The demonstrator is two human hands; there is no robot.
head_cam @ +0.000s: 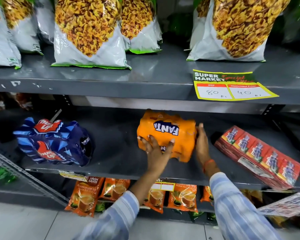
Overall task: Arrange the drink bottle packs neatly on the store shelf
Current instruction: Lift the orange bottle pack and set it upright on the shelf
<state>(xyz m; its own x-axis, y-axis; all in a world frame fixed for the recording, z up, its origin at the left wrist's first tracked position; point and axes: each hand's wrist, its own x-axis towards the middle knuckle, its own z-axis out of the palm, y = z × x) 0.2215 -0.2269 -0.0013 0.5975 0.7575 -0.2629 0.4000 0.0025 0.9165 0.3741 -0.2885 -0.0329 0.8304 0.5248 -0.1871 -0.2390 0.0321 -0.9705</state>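
The orange pack [166, 135] sits in the middle of the dark shelf [114, 153], near its front edge. The left hand [155, 148] lies on the pack's front with fingers spread wide. The right hand [202, 142] is flat against its right side, fingers pointing up. Both hands press the pack between them. The blue pack [55, 141] lies toward the shelf's left end, well apart.
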